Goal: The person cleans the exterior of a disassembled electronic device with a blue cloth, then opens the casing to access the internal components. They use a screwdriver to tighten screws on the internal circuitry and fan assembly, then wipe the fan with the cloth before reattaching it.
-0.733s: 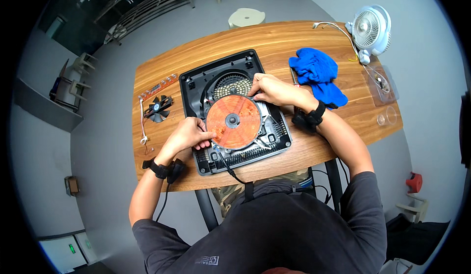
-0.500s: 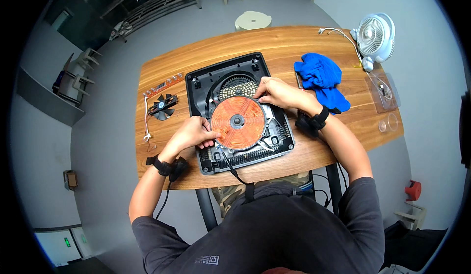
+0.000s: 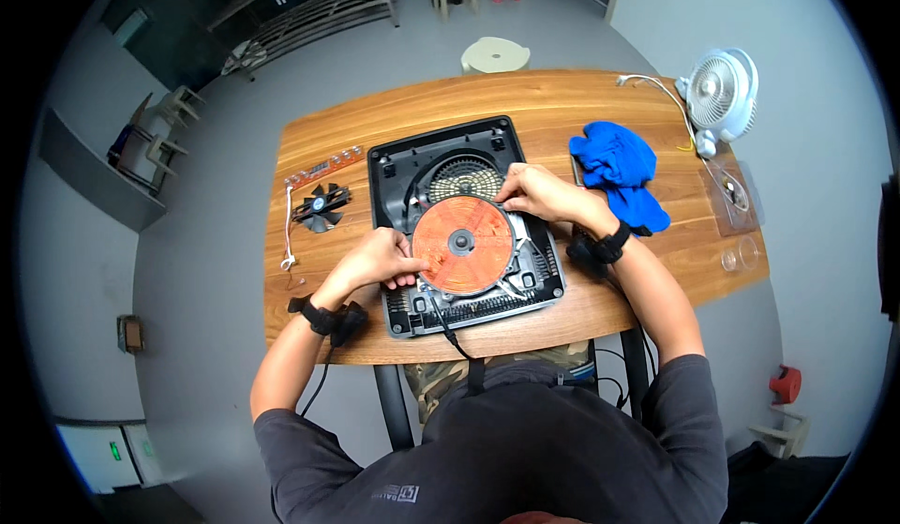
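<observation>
A round copper induction coil (image 3: 483,257) with a dark hub lies over the lower half of an open black cooktop housing (image 3: 394,163). My left hand (image 3: 384,260) pinches the coil's left edge, thumb on top. At its upper right edge, my right hand (image 3: 539,193) is closed on the rim with thumb and fingers. Behind the coil shows a round vent grille (image 3: 464,175) in the housing. A black power cord (image 3: 448,329) runs out of the front edge. Circuitry beneath the coil is mostly hidden.
Left of the housing lie a black cooling fan (image 3: 322,208), an orange circuit strip (image 3: 323,166) and a white cable (image 3: 289,233). To the right are a blue cloth (image 3: 619,163), a small white fan (image 3: 717,97), a clear tray (image 3: 736,191) and clear round cups (image 3: 741,256).
The whole view has shifted slightly, so the table sits lower and a little right. Both hands keep their grip on the coil, which looks unmoved in the housing.
</observation>
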A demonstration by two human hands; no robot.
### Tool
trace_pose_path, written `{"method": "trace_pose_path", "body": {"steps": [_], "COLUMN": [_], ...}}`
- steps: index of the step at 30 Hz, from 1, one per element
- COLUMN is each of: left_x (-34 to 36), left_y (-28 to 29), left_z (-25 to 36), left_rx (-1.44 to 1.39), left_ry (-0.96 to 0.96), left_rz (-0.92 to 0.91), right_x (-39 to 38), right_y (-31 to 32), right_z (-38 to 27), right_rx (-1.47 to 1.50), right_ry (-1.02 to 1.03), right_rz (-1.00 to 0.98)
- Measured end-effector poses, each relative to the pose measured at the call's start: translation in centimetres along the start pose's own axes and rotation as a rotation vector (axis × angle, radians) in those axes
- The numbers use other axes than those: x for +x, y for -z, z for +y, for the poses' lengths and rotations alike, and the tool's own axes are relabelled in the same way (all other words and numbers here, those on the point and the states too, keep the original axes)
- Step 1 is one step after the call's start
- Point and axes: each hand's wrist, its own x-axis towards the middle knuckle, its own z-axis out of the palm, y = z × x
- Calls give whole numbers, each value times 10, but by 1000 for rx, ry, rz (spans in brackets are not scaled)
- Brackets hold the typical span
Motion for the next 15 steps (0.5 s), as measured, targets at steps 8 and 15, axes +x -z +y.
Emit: {"method": "trace_pose_path", "body": {"steps": [8,15], "left_x": [-6,-36], "left_y": [-3,29], "left_z": [-6,-40], "left_rx": [-36,-326], "left_ry": [-58,-205], "left_rz": [43,147], "right_x": [-5,-5], "right_y": [0,4], "right_z": [2,-9], "right_rx": [45,49], "right_ry": [-42,-97], "right_rz": [7,-11]}}
